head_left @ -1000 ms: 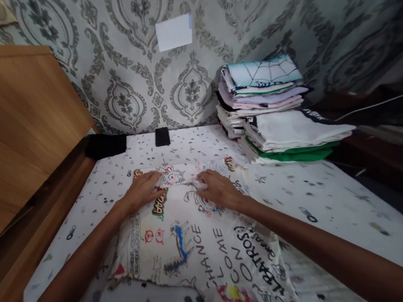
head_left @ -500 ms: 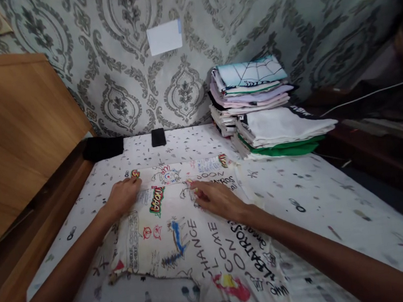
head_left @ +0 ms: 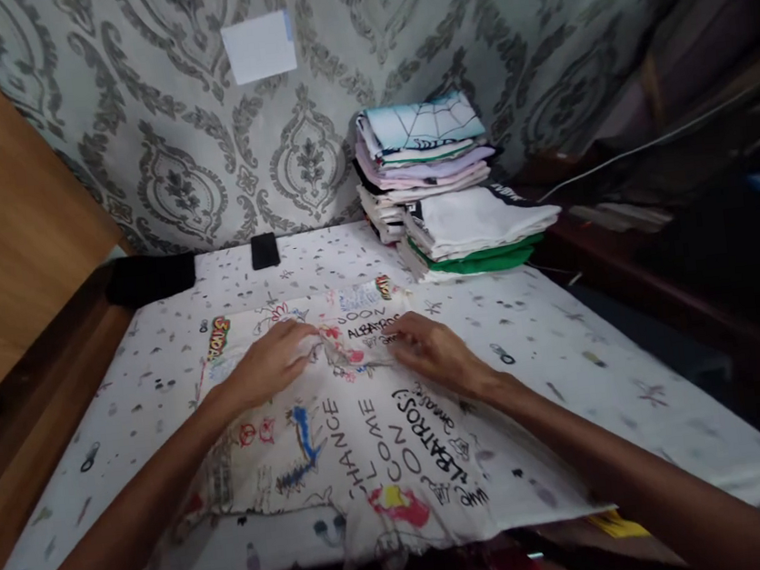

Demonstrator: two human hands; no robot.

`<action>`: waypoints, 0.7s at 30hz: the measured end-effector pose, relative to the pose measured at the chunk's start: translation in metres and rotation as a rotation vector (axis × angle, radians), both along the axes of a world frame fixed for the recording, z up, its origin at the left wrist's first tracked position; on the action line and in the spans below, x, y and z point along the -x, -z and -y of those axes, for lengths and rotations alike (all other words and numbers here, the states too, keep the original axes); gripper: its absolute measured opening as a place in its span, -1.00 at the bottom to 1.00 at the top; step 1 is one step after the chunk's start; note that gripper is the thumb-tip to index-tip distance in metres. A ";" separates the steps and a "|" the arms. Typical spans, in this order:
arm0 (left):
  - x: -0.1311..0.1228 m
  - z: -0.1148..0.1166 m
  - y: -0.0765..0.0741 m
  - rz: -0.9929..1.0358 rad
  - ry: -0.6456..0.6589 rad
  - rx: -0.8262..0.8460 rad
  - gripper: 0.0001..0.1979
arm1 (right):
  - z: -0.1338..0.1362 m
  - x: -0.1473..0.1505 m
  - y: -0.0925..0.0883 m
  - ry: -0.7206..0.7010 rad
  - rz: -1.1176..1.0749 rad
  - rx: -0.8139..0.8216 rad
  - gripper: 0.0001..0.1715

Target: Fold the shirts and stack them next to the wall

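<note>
A white shirt [head_left: 346, 472] covered in colourful drawings and hand lettering lies spread on the patterned sheet. My left hand [head_left: 279, 360] is closed on a pinch of its fabric near the upper middle, raising a small fold between the hands. My right hand [head_left: 439, 351] has its fingers curled onto the shirt farther right, beside the "ALBATROS" lettering, gripping the cloth there. The shirt's lower edge reaches the front edge of the bed, uneven and rumpled. Fingertips of both hands are partly hidden.
Folded clothes [head_left: 425, 165] stand stacked at the back right, with a lower pile of white and green garments [head_left: 476, 228] in front. A black wallet-like item [head_left: 264, 250] and black cloth [head_left: 151, 279] lie along the back. A wooden panel [head_left: 7, 208] borders the left side.
My left hand has moved from the shirt's upper left to its middle and pinched up fabric. My right hand has shifted right across the shirt. The view has turned slightly right.
</note>
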State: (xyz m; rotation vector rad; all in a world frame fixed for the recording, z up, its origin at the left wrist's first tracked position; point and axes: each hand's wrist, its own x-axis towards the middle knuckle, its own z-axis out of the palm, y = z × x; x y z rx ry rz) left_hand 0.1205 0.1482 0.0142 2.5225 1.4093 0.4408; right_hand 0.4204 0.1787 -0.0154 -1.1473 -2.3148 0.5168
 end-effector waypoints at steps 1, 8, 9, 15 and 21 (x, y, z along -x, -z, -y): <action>-0.015 -0.002 0.002 -0.034 0.053 -0.037 -0.61 | 0.002 -0.004 0.002 -0.014 0.048 -0.015 -0.73; -0.064 -0.006 0.023 -0.073 -0.079 -0.124 -0.57 | 0.011 -0.013 0.016 -0.055 0.121 -0.064 -0.67; -0.065 -0.006 0.026 -0.046 -0.127 -0.119 -0.54 | 0.010 -0.013 0.017 -0.056 0.117 -0.072 -0.67; -0.066 -0.009 0.036 0.003 -0.151 -0.031 -0.46 | 0.007 -0.012 0.026 -0.026 0.096 -0.121 -0.80; -0.064 -0.008 0.035 0.034 -0.094 0.011 -0.37 | 0.007 -0.011 0.028 0.002 0.037 -0.105 -0.85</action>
